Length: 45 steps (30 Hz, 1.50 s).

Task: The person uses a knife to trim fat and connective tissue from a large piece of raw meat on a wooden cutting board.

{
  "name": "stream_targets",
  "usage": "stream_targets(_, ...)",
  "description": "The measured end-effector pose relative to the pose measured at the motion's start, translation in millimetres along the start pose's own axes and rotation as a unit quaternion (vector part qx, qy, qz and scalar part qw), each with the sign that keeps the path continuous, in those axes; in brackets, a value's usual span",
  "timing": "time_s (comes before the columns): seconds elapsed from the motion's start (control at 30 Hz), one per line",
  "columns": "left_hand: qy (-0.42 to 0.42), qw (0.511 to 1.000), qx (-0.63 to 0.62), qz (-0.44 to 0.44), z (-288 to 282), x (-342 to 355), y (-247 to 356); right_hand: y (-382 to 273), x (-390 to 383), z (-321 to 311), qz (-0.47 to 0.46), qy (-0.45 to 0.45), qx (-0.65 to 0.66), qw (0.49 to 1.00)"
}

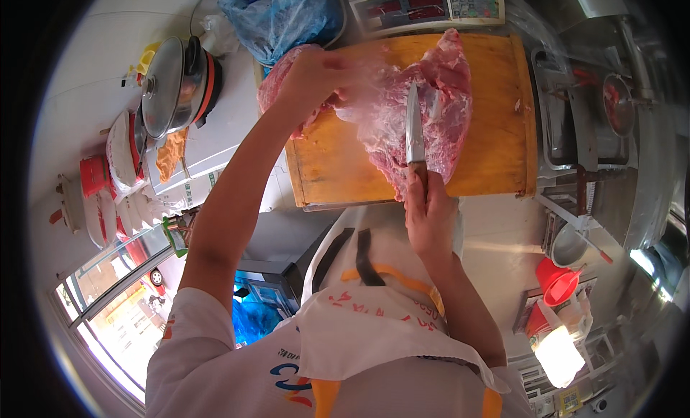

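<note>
A large slab of raw pink meat [384, 141] with white fat lies across the wooden cutting board [496, 145]. My right hand [430, 213] is closed round the dark handle of a knife [415, 127]. The blade points away from me and lies over the meat, close above or touching it; I cannot tell which. My left hand [323, 76] is over the board's far left part, at the slab's left side, its fingers smeared by motion. Beneath and left of that wrist, more raw meat [273, 87] hangs past the board's left edge.
Beyond the board stand a digital scale [431, 8] and a blue plastic bag [280, 19]. A lidded electric pot [172, 87] and an orange cloth [171, 155] are on the left. To the right are a metal tray [553, 130] and a cleaver-like blade [583, 109].
</note>
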State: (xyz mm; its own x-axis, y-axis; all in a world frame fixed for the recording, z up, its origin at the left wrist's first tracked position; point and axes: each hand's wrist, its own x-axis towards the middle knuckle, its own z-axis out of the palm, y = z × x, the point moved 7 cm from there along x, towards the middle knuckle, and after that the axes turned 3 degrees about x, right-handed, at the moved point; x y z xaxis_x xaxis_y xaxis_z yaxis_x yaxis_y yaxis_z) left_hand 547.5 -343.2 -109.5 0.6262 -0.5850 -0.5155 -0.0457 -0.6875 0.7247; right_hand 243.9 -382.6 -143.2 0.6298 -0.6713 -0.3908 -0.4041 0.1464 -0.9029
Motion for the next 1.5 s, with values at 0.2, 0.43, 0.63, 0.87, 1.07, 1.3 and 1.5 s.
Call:
stream_targets(0.2, -0.005, 0.994, -0.105, 0.021, -2, -6, -22, -24, 34, 17, -0.029, -0.041, -0.024, 0.998)
stream_targets(0.43, -0.020, 0.978, -0.208, -0.004, -4, -25, -65, -29, -13, 21, -0.120, -0.103, -0.054, 0.986)
stream_targets(0.63, 0.018, 0.996, -0.065, 0.054, 0, -36, -73, -18, -19, -24, 0.018, -0.077, -0.001, 0.997)
stream_targets(0.87, 0.098, 0.926, 0.268, 0.249, 14, 16, -17, -18, -16, -39, 0.046, -0.047, 0.041, 0.997)
stream_targets(1.07, 0.101, 0.898, 0.304, 0.300, 21, 89, 3, -23, -15, -41, 0.048, -0.053, 0.084, 0.994)
stream_targets(1.3, -0.025, 0.905, 0.341, 0.255, 76, 149, 13, -11, -16, -58, 0.074, -0.042, 0.089, 0.992)
stream_targets(1.5, -0.010, 0.878, 0.443, 0.181, 82, 171, 40, -12, -20, -66, 0.093, -0.040, 0.090, 0.991)
